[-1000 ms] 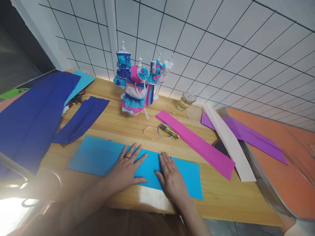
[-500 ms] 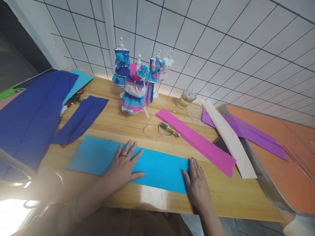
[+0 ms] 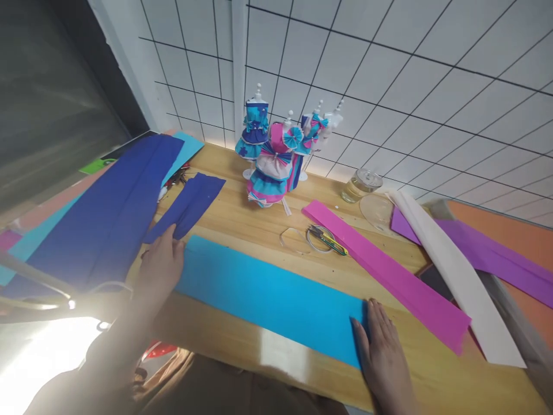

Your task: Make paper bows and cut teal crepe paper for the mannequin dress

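Right hand [image 3: 383,343] rests thumb-spread at the already flat blue strip [image 3: 268,294]; left hand [image 3: 161,262] curls, grip unclear, by unsmoothed navy strip [image 3: 192,199].

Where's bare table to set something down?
Bare wood shows between the blue strip and near table edge, between small navy strip and dressed figures, and between right hand and pink strip. It's crowded where the white strip crosses the purple strip.

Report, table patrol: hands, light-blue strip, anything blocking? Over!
Left hand near left end of light-blue strip, grip unclear. Right hand at its right end. Strip flat; snips clear of it.
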